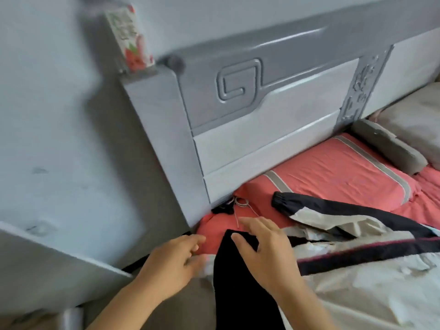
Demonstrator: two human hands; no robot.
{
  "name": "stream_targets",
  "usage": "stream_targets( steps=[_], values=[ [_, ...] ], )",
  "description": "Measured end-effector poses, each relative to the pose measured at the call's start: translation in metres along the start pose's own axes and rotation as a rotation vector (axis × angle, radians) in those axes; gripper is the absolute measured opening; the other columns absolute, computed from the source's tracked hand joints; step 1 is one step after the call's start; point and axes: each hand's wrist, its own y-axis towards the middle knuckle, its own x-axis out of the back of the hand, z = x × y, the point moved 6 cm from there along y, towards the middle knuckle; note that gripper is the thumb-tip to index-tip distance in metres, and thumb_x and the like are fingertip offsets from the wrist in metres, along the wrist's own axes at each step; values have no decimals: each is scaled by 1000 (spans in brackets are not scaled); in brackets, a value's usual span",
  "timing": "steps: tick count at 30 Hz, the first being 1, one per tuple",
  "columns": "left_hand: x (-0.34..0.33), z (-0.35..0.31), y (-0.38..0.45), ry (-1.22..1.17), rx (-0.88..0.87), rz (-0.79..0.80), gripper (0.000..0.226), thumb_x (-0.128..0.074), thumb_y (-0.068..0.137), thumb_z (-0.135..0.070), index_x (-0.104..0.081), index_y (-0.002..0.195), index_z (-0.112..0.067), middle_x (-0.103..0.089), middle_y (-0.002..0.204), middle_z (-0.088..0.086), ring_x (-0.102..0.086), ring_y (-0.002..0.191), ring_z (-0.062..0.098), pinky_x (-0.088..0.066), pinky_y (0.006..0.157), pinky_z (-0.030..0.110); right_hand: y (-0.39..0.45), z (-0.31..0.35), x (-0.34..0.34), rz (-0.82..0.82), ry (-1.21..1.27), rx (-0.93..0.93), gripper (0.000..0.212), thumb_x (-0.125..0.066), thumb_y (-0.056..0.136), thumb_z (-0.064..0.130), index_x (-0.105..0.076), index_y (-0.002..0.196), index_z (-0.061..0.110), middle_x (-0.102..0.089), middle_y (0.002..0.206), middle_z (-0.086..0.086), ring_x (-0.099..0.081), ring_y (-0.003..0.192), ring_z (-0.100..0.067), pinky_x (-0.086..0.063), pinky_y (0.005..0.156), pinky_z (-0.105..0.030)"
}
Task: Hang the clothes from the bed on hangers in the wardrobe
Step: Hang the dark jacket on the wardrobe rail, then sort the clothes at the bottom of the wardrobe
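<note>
A black garment (240,289) hangs over the near left corner of the bed, its top end lying on the red sheet (333,177). My right hand (264,251) lies over that top end with its fingers spread and straight. My left hand (173,260) hovers just left of the garment at the mattress corner, fingers loosely bent, holding nothing that I can see. A grey, black and red jacket (357,253) is spread across the bed to the right, one black-cuffed sleeve (292,203) stretched toward the headboard.
The grey headboard (250,120) runs along the back. A red-and-white carton (131,36) stands on its left post. A cord and a small dark bundle (228,207) lie at the headboard's foot. Grey pillows (390,144) sit at the right. A pale cabinet edge (59,256) is at the left.
</note>
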Motion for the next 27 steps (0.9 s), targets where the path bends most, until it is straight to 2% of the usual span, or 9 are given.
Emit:
stream_targets(
  steps=[4,8,10,14,17,19,22,24,27],
  values=[
    [61,96,-72,-24,175,-162,42,-53,88,-53,-46,128,-46,-50,104,-30,-53,91,-8,-41,82,9,6,116,-78,151,86,196,42,-49,77,48,-69,101,20,-66,88,9,-62,83,-13,-46,73,-20],
    [103,169,-152,-36,351,-301,43,-51,86,-58,-48,127,-45,-46,100,-34,-53,103,-7,-42,87,14,-4,216,-136,323,135,451,33,-54,77,47,-69,95,24,-63,79,13,-60,74,-7,-45,64,-19],
    [115,201,-193,-53,433,-382,49,-48,83,-63,-50,126,-41,-45,104,-33,-53,103,-8,-41,87,12,-12,254,-159,416,156,562,32,-55,78,46,-68,97,25,-63,78,14,-60,73,-6,-47,61,-21],
    [126,250,-289,-103,700,-521,39,-51,89,-52,-45,127,-45,-41,103,-35,-51,101,-8,-40,84,9,-28,317,-204,535,177,750,32,-53,79,50,-65,101,30,-62,82,19,-58,75,1,-47,57,-19],
    [124,264,-361,-179,919,-622,35,-52,89,-50,-39,121,-51,-43,105,-34,-50,98,-7,-42,86,10,-48,368,-234,640,217,900,32,-53,79,49,-66,101,29,-63,81,18,-60,74,-1,-48,56,-16],
    [123,262,-400,-205,1035,-698,38,-53,88,-51,-42,124,-49,-47,106,-31,-53,99,-7,-44,88,12,-65,399,-253,707,230,1017,31,-54,78,47,-66,99,28,-64,81,16,-62,72,-4,-52,52,-20],
    [127,251,-440,-155,1164,-800,39,-54,89,-48,-46,127,-41,-45,98,-35,-52,88,-14,-41,78,3,-86,441,-269,800,261,1151,37,-52,77,49,-67,99,25,-66,85,10,-62,76,-11,-53,59,-24],
    [137,239,-462,-179,1227,-925,34,-59,89,-43,-53,122,-37,-48,96,-36,-53,86,-19,-41,77,2,-98,472,-270,826,335,1255,35,-56,78,46,-66,105,27,-64,91,12,-60,81,-10,-43,66,-11],
    [160,217,-488,-66,1283,-1050,33,-55,85,-51,-54,116,-41,-51,105,-34,-52,93,-17,-40,81,4,-117,517,-261,872,434,1363,36,-64,81,40,-63,116,28,-48,97,23,-49,91,0,-31,69,4]
  ],
)
